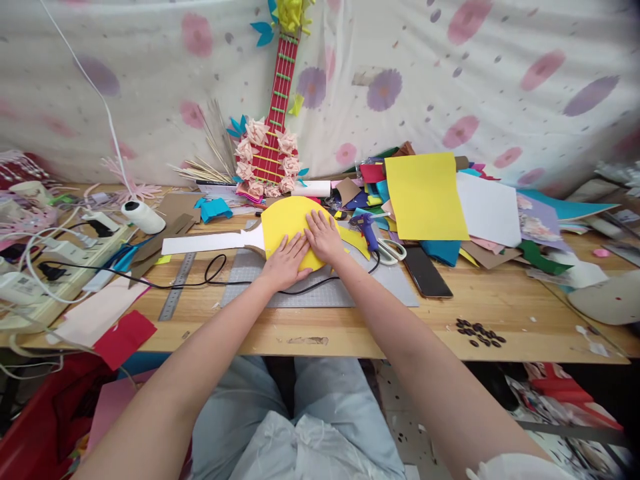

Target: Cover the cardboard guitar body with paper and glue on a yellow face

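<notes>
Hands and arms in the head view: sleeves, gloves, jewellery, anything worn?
Nothing worn. Left hand and right hand are bare: no gloves, rings, watch or bands visible. Both forearms are bare the whole length in frame, with no sleeve edge showing.

Both hands flat on yellow sheet

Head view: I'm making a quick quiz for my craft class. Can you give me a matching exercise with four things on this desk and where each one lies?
Things:
1. yellow round piece
2. scissors
3. metal ruler
4. dark beads

Places:
A. near the front edge of the desk, at the right
B. under both hands, the left hand and the right hand
C. left of the grey cutting mat
D. just right of the blue glue gun

Pairs: 1-B, 2-D, 3-C, 4-A
</notes>
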Demonstrator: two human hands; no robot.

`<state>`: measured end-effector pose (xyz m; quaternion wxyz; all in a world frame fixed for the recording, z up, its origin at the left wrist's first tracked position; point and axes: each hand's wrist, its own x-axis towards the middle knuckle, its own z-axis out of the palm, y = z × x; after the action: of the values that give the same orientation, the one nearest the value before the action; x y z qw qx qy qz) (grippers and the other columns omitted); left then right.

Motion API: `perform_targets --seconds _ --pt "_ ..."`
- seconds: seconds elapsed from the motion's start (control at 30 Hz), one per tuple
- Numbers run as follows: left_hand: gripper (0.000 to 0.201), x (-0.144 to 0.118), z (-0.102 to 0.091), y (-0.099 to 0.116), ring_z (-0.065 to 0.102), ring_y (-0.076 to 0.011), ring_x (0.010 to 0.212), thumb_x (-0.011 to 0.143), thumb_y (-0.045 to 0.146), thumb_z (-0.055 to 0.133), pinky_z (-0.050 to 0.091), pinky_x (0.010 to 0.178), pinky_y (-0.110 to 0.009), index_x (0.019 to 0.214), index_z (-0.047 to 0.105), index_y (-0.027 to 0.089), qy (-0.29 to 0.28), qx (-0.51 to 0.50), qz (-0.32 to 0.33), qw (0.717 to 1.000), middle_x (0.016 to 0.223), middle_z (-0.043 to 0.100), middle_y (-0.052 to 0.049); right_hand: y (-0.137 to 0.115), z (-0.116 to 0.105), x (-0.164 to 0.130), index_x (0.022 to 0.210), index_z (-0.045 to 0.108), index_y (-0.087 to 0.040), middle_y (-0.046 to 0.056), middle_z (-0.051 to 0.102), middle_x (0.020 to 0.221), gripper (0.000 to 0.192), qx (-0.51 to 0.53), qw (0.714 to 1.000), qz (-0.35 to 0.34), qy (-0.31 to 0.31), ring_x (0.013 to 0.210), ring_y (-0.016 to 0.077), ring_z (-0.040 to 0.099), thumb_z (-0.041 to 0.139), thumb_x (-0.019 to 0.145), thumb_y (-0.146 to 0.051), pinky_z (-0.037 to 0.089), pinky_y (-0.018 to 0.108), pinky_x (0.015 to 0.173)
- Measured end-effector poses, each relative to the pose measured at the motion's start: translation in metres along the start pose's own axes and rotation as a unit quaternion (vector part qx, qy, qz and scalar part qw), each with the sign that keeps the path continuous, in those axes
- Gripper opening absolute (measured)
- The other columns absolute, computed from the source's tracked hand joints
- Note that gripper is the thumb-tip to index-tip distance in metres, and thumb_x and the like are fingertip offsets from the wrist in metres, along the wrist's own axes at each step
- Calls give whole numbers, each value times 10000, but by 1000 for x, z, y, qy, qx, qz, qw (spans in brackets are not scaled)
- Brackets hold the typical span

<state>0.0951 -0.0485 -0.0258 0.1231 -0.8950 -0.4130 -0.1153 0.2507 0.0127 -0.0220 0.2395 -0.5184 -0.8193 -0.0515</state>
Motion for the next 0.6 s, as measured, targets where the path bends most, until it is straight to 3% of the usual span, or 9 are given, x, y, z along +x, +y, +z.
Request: perform_targets --seconds 0.4,0.53,0.6 --pt "677 6 -3 1 161 -239 1384 867 463 359 85 1140 -442 1404 264 60 -22 -21 -20 999 1478 247 -143 5 4 8 1410 306 -110 94 232 1486 545 -11 998 7 -53 1382 242 168 208 939 -367 112 463 1110" --pt "722 8 -7 -2 164 -249 1383 822 522 424 119 1135 -448 1393 290 99 -27 -86 -40 995 1473 274 -133 5 4 9 1416 292 -119 94 231 1486 552 -4 998 9 -57 1385 235 156 199 938 -380 109 472 1109" --pt "712 14 -10 -9 187 -252 1377 824 548 406 194 1117 -436 1378 311 111 -10 -143 -85 986 1464 293 -140 6 5 10 1416 289 -114 99 233 1485 569 -2 998 9 -70 1383 247 161 206 935 -405 115 478 1106"
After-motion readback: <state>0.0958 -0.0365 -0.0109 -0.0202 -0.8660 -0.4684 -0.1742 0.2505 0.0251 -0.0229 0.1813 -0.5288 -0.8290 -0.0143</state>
